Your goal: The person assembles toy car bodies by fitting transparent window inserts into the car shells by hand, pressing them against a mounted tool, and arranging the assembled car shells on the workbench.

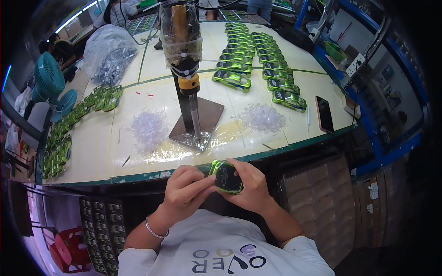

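Close to my body, just off the table's near edge, my right hand [251, 185] grips a green toy car shell [229, 178] with a black panel and a light drawing on it. Thumb and fingers wrap the shell's right side. My left hand [188, 189] is closed, its fingertips pinched together against the shell's left edge; whatever may be between them is hidden. On the table ahead lie two heaps of small clear plastic pieces, a left heap [148, 130] and a right heap [263, 118].
Between the heaps a tool with a yellow collar [188, 85] stands upright over a metal plate [212, 112]. Green car shells [231, 80] fill two rows at right; more green parts [69, 120] line the left edge. A phone [324, 114], white pen-like tool [308, 122] and teal fan [49, 76] are around.
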`<state>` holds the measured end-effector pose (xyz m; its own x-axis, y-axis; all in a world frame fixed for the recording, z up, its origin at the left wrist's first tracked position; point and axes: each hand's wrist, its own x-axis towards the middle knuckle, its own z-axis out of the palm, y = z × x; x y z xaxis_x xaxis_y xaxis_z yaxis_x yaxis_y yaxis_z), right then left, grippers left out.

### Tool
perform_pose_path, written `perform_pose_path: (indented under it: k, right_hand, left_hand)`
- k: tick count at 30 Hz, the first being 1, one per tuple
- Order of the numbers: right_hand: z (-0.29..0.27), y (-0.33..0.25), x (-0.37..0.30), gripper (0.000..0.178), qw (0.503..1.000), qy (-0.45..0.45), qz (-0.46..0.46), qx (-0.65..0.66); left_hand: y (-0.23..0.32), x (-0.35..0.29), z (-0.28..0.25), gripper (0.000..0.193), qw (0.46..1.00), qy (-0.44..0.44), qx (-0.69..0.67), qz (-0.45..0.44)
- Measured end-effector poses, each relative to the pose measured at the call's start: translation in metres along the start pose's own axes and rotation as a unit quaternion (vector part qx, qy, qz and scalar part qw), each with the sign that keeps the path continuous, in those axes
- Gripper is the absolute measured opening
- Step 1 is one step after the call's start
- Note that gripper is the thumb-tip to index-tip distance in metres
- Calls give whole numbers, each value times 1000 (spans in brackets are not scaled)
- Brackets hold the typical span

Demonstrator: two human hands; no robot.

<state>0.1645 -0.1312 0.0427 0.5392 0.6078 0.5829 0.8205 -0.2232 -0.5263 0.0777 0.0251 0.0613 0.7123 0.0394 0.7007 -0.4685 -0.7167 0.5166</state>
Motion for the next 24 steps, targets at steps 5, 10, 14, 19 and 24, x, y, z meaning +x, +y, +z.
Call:
perform_pose_path:
  k: [5, 10, 14, 19, 24]
  right_hand:
    - [-3, -3, 1, 60, 999, -26, 3, 38]
    - [-3, -4, 1, 60, 998, -34, -11, 51]
    - [-4, -8, -1, 61, 994, -65, 22, 81]
    - [-4, -7, -1, 63, 993, -79, 38, 83]
    - [-5, -7, -2, 63, 992, -86, 37, 80]
  left_hand:
    - [-2, 1, -5, 25, 998, -28, -62, -19]
    - [0, 1, -11, 26, 995, -57, -77, -6]
    - [1, -3, -10, 26, 995, -52, -83, -12]
    - [1, -7, -7, 25, 997, -43, -61, -23]
    - [1, -6, -12, 26, 998, -57, -26, 18]
